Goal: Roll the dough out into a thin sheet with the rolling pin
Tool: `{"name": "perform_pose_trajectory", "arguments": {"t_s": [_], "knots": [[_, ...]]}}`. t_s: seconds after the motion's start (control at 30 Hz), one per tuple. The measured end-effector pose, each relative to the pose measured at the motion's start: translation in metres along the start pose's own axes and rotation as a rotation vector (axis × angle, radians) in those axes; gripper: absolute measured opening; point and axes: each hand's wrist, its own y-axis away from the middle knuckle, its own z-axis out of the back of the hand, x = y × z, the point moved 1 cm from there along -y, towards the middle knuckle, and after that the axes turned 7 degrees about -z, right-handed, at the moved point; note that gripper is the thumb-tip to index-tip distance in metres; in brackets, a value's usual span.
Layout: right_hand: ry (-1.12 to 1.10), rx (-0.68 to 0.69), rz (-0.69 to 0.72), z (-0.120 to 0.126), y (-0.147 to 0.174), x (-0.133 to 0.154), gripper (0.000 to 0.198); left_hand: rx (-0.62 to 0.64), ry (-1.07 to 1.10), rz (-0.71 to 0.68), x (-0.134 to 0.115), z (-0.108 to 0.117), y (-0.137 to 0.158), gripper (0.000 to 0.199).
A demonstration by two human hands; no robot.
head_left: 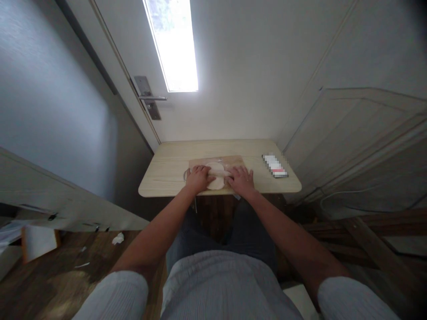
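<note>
Dough (216, 183), pale and rolled flat, lies on a brown board (237, 161) at the near edge of a light wooden bench (163, 171), directly ahead of me as I follow through the head camera. A slim rolling pin (218, 173) rests across its middle, running from nine o'clock to three. At the nine o'clock end, the left hand (198, 178) lies over the pin; at three, the right hand (243, 179) mirrors it, both thumbs on the near side. The fingers of each lie bent across the pin, though I cannot tell whether they close around it or merely press down. Farther out at three o'clock, well apart from the right hand, I see a phone (275, 166), its screen pixelated. A metal door handle (152, 98) shows between ten and eleven; crumpled white paper (118, 238) lies on the floor (103, 262) toward eight.
</note>
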Motion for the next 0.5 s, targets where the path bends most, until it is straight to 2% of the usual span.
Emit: {"name": "perform_pose_trajectory", "arguments": {"t_s": [0.2, 0.37, 0.5], "knots": [[-0.017, -0.006, 0.054, 0.005, -0.010, -0.015, 0.037, 0.049, 0.052, 0.006, 0.011, 0.012, -0.019, 0.046], [-0.031, -0.062, -0.017, -0.001, -0.021, -0.039, 0.036, 0.011, 0.156, 0.018, 0.034, 0.022, -0.048, 0.038], [-0.073, -0.100, -0.077, -0.008, -0.021, -0.055, 0.035, 0.086, 0.230, -0.036, 0.036, 0.012, -0.066, 0.038]]}}
